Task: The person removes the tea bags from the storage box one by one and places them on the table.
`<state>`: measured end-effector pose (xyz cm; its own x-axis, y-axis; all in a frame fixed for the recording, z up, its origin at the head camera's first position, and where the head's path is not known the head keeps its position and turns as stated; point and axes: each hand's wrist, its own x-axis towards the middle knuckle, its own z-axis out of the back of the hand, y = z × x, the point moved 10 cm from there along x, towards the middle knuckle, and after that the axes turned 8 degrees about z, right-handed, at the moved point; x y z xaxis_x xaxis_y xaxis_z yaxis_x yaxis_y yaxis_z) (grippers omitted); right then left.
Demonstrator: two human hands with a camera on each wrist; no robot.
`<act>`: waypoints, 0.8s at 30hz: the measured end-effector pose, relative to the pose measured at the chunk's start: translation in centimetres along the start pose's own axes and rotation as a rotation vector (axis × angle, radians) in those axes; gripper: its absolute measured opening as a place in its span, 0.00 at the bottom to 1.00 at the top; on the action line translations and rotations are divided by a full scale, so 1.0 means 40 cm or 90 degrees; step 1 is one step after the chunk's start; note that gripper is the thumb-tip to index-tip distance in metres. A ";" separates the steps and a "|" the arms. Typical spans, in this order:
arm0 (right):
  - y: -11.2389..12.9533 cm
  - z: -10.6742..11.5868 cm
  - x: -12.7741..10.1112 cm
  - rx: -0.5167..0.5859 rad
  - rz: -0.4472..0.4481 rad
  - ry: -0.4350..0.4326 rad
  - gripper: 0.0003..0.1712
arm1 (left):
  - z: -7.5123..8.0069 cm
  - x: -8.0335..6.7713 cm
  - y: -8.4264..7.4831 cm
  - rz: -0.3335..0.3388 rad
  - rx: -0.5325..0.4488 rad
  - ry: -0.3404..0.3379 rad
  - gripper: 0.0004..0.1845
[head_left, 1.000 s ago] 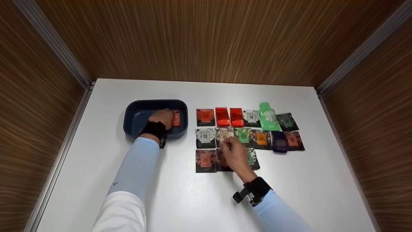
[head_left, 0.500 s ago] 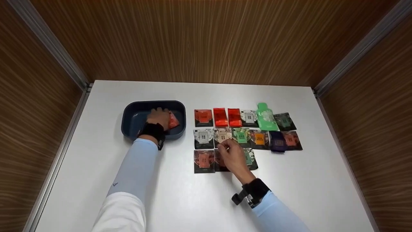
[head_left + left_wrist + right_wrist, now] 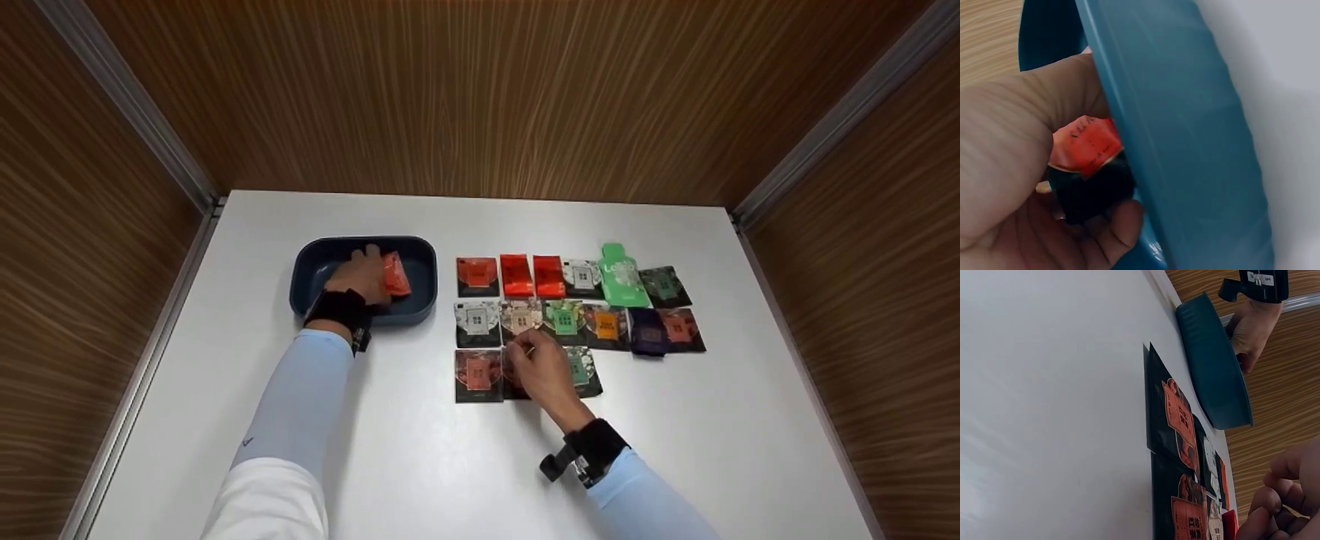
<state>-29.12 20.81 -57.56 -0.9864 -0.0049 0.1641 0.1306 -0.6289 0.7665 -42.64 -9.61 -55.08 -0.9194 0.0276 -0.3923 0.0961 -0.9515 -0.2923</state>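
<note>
Inside the dark blue bin [image 3: 411,316], at the left of the table, my left hand [image 3: 361,274] holds a red sachet [image 3: 395,275]. In the left wrist view, thumb and fingers curl round this sachet [image 3: 1088,147], which shows a red part with a gold edge above a black part. The bin wall hides some of the fingers. My right hand [image 3: 544,366] hovers over the lower rows of flat sachets, fingers loosely curled and holding nothing. It partly covers a dark sachet with a red label [image 3: 514,381] in the bottom row.
Several sachets lie in three rows right of the bin. The top row has two bright red packets [image 3: 516,275] and a green spouted pouch [image 3: 622,277]; a dark purple packet [image 3: 647,331] lies in the middle row. Wood-grain panels [image 3: 480,97] enclose the white table [image 3: 420,465].
Within the bin, my left hand has shifted slightly left, and the red sachet has turned and moved left with it. My right hand has stayed nearly in place.
</note>
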 end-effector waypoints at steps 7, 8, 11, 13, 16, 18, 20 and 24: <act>0.007 0.006 -0.007 -0.008 0.011 0.008 0.06 | 0.003 0.003 0.016 0.014 -0.036 -0.005 0.45; 0.008 0.008 -0.008 -0.010 0.012 0.007 0.06 | 0.006 0.004 0.017 0.013 -0.039 -0.011 0.43; 0.011 0.011 -0.012 -0.015 0.011 0.005 0.06 | 0.017 0.001 0.016 -0.013 -0.050 -0.041 0.33; 0.014 0.011 -0.016 -0.018 0.009 0.005 0.06 | 0.026 -0.006 0.018 -0.033 -0.059 -0.062 0.25; 0.018 0.010 -0.019 -0.019 0.009 0.008 0.06 | 0.042 -0.021 0.021 -0.053 -0.083 -0.096 0.15; 0.021 0.009 -0.021 -0.012 0.008 0.013 0.06 | 0.056 -0.034 0.025 -0.051 -0.110 -0.119 0.13; 0.022 0.008 -0.021 0.002 0.005 0.018 0.06 | 0.072 -0.048 0.025 -0.050 -0.143 -0.146 0.13; 0.028 0.010 -0.021 0.046 -0.004 0.025 0.06 | 0.096 -0.083 0.010 -0.048 -0.241 -0.182 0.19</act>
<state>-28.11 20.40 -56.60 -0.9902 -0.0321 0.1360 0.1298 -0.5715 0.8103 -41.01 -11.26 -50.52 -0.9921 -0.0436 -0.1178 0.1085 -0.7699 -0.6289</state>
